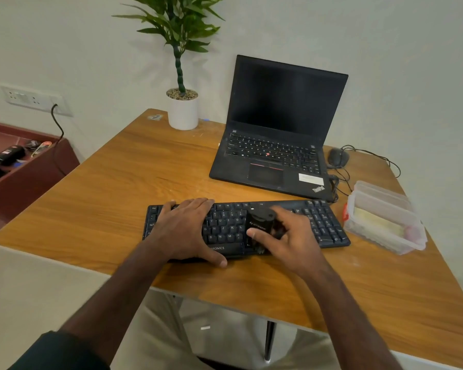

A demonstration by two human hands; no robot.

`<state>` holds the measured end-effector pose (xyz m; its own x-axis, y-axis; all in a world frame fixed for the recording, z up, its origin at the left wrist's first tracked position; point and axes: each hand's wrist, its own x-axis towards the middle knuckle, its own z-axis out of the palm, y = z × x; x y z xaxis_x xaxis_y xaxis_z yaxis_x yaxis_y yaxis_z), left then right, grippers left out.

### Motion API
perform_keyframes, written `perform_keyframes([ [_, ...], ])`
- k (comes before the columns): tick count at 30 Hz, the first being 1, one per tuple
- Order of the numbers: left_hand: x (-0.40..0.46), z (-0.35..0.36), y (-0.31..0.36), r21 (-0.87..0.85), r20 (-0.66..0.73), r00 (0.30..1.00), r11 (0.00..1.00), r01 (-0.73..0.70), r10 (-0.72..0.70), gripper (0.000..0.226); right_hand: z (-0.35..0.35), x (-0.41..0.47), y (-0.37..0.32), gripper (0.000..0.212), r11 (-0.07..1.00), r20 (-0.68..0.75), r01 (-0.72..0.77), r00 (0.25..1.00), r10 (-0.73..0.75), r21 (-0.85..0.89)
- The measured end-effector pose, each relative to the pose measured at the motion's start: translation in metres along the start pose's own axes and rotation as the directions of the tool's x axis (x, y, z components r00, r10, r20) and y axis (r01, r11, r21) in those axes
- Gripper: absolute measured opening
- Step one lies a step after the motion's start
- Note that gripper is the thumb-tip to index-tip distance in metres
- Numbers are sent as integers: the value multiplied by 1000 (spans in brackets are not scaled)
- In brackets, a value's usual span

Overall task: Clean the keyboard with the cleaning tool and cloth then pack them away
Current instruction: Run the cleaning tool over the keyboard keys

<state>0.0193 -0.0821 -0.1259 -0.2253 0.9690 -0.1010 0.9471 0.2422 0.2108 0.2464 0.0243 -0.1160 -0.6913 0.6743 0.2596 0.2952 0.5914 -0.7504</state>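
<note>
A black keyboard (321,222) lies across the wooden desk near its front edge. My left hand (187,231) rests flat on the keyboard's left half, fingers straight and thumb at the front edge. My right hand (289,236) grips a small black cleaning tool (259,224) over the middle keys, thumb on its near side. A clear plastic container (385,217) stands to the right of the keyboard with a pale yellow cloth (377,221) inside it.
An open black laptop (275,129) sits behind the keyboard, with a wired mouse (337,157) and cables to its right. A potted plant (182,108) stands at the back. A red-brown box of items (24,161) is on the left, beyond the desk (104,188).
</note>
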Motion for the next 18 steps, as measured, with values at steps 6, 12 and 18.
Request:
perform_keyframes([
  [6,0,0,-1,-14,-3,1000,1000,-1,1,149,-22,5,5,38,997,184,-32,983,17,76],
  [12,1,0,0,-9,2,1000,1000,5,-5,149,-17,1,-2,28,980,-106,-10,994,32,196],
  [18,-1,1,0,-8,-10,1000,1000,-1,1,149,-13,-8,0,26,987,73,-89,994,79,135],
])
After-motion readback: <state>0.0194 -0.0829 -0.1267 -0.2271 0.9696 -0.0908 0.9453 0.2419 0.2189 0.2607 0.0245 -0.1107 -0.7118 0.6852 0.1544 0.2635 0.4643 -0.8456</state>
